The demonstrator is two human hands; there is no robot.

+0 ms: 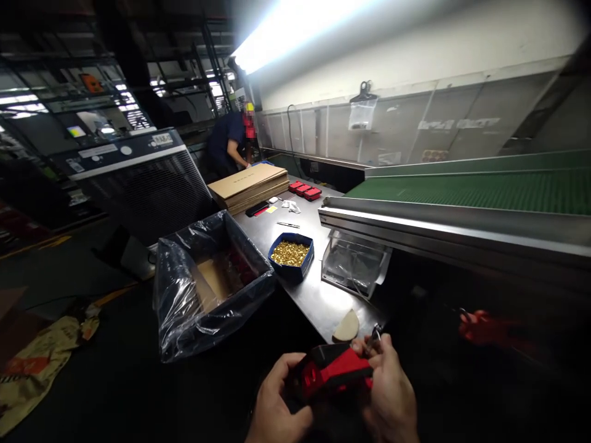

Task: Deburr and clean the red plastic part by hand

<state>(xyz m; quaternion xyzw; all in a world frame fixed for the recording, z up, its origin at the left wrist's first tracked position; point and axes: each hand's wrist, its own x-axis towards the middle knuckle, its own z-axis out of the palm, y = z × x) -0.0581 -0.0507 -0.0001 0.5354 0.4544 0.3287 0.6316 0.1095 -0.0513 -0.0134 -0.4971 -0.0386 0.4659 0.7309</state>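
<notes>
My left hand (281, 400) grips the left end of a red and black tool casing (339, 368), low in the middle of the view. My right hand (390, 384) closes on its right end. A small shiny metal piece (376, 333) stands at the right fingertips; whether it belongs to the casing, I cannot tell. Just beyond the hands, a pale rounded pad (346, 326) lies on the metal table (307, 298). Further back is a blue bin (292, 274) of small brass-coloured parts (290, 253). The casing's underside is dark and hidden.
A crate lined with clear plastic (184, 332) stands left of the table. Stacked cardboard sheets (252, 181) and several red casings (305, 189) lie behind. A green conveyor (475, 191) runs along the right above a clear tray (353, 264). A co-worker (228, 141) bends over the far end.
</notes>
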